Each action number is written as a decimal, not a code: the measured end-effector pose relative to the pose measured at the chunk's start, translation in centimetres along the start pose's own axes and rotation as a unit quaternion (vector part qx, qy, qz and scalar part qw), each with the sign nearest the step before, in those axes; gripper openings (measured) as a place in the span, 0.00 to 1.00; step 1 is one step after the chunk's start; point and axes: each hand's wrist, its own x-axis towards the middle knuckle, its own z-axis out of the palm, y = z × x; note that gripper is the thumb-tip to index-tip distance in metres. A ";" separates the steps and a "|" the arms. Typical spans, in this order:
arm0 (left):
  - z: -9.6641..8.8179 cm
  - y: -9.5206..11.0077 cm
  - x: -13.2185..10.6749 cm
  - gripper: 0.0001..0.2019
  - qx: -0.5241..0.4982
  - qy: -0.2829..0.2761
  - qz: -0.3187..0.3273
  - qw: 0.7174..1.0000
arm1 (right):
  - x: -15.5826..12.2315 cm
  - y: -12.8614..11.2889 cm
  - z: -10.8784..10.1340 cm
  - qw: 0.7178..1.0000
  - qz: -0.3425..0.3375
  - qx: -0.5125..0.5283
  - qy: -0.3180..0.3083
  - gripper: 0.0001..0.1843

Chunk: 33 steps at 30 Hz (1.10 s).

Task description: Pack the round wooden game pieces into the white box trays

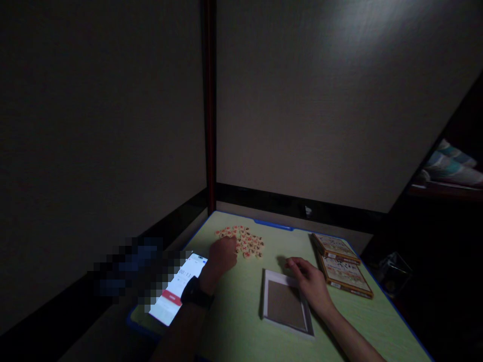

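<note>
A cluster of round xiangqi pieces with red and dark characters lies toward the far side of the green table. My left hand, with a dark watch on its wrist, is curled closed at the near left edge of the pieces; its fingertips are hidden. Over the upper right rim of a shallow white box with a brown bottom is my right hand. Its fingers are bent and drawn together beyond the box's far right corner. Whether anything small is between them cannot be made out.
Two brown printed boxes lie at the table's right edge, one partly overlapping the other. A lit phone showing a timer is on the left, beside my left forearm. Walls stand behind and left of the blue-edged table.
</note>
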 end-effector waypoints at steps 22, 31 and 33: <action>1.4 -0.5 0.7 0.13 -0.037 0.027 0.076 0.996 | 0.0 0.6 0.2 1.000 0.007 0.001 -0.016 0.32; 1.4 -2.2 1.0 0.11 -0.024 0.006 0.060 0.998 | 0.1 0.7 0.2 1.000 0.009 -0.011 -0.026 0.32; 1.6 -2.2 1.0 0.10 -0.026 0.008 0.058 0.998 | 0.1 0.6 0.2 1.000 0.010 -0.013 -0.026 0.32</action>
